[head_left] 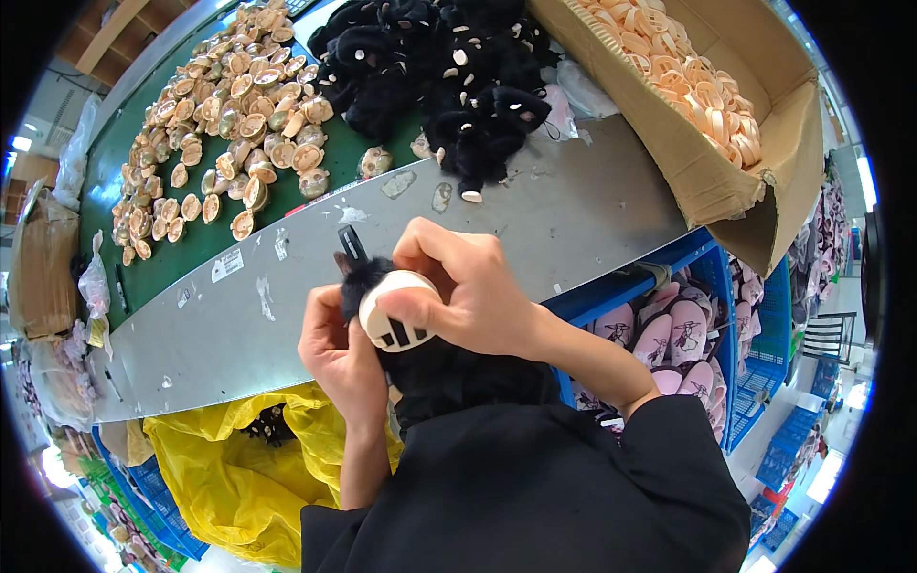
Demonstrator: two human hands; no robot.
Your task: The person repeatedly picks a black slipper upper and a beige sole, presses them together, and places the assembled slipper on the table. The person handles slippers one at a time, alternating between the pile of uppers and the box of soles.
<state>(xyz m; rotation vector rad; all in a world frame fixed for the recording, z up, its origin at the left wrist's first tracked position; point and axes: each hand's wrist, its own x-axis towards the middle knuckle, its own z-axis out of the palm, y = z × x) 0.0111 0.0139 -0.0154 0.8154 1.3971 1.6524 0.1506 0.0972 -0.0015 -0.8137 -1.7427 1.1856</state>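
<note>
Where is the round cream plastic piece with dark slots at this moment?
In the head view, the cream plastic piece is near the centre, pressed by the right hand against a black plush toy that the left hand holds, above the grey table.

The black plush piece [435, 368] is mostly hidden: the right hand [468, 286] covers its top, the left hand [339, 353] its left side, and its lower part merges with the dark sleeve [535, 477]. The white round part [396, 310] shows only partly under the right fingers. The cardboard box [726, 162] is cut by the picture's rim. The pale pieces [220, 115] on the desk [535, 220] are too small to tell apart.
</note>
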